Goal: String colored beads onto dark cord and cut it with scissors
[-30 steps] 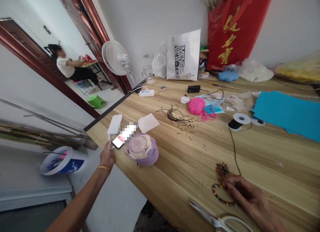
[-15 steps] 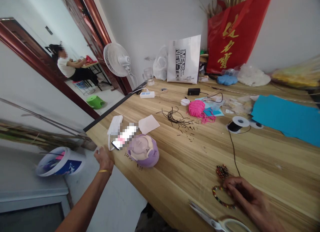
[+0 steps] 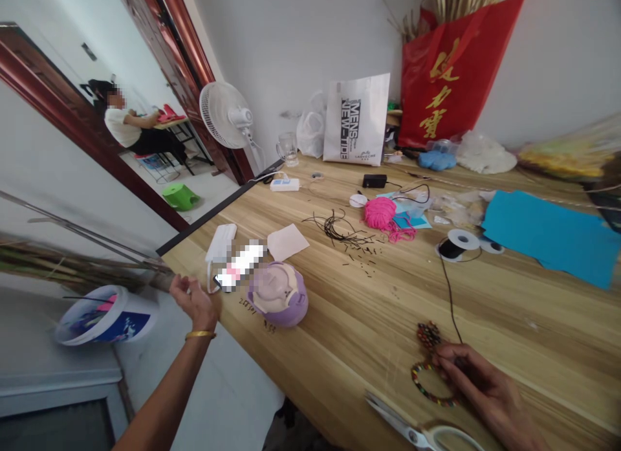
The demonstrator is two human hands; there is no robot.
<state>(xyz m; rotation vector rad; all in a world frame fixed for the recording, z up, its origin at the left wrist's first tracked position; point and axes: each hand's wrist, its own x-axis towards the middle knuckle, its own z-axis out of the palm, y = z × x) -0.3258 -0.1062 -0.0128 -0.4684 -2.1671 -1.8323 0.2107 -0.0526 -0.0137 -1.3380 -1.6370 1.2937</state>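
My right hand (image 3: 478, 380), at the lower right, pinches beadwork between thumb and fingers. A cluster of dark red and brown beads (image 3: 429, 334) sticks out past the fingertips. Below it hangs a ring of multicoloured small beads (image 3: 427, 387), partly hidden by the hand. Black cord runs from near this hand up to a white spool (image 3: 460, 241). My left hand (image 3: 196, 302) is stretched out past the table's left edge, fingers curled in; anything thin in them is too small to see. Scissors (image 3: 405, 425) with white handles lie in front of my right hand.
A purple-lidded container (image 3: 279, 296), a phone (image 3: 240, 263) and a white power bank (image 3: 222, 242) sit near my left hand. Cut black cords (image 3: 339, 228), pink yarn (image 3: 380, 213) and blue sheets (image 3: 548, 234) lie farther back. A bucket (image 3: 107, 315) stands below left; another person (image 3: 126, 124) sits beyond the doorway.
My left hand has moved slightly left and turned, showing more of its curled fingers. The right hand and beadwork stay nearly in place. The view has shifted a little.
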